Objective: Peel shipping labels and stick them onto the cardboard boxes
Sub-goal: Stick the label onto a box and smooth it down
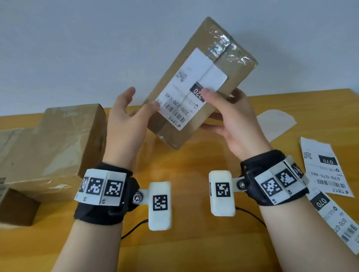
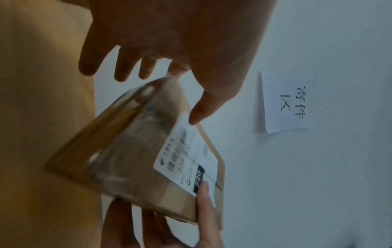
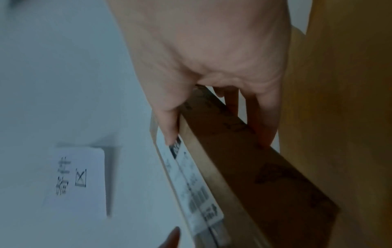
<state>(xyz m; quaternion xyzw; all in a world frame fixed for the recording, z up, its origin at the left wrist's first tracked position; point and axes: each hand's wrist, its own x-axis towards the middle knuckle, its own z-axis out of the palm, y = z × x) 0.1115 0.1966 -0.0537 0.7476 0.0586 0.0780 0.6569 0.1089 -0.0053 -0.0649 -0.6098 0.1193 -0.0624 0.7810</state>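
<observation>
A small taped cardboard box [image 1: 202,39] is held tilted in the air above the table. A white shipping label [image 1: 192,86] marked 220 is stuck across its upper face. My right hand [image 1: 225,112] grips the box's lower right edge, thumb on the label's black 220 patch and fingers behind the box. My left hand [image 1: 128,111] is spread open beside the box, and only its thumb tip touches the label's lower left corner. The left wrist view shows the box [image 2: 127,159] and label [image 2: 186,154] below the spread fingers [image 2: 125,67]. In the right wrist view the box [image 3: 265,176] sits between thumb and fingers.
Two larger cardboard boxes [image 1: 55,143] and a small one [image 1: 10,207] crowd the left of the yellow table [image 1: 192,250]. Loose labels marked 070 [image 1: 325,169] lie at the right edge, a peeled backing sheet [image 1: 276,121] behind them. A paper sign [image 2: 284,102] hangs on the wall.
</observation>
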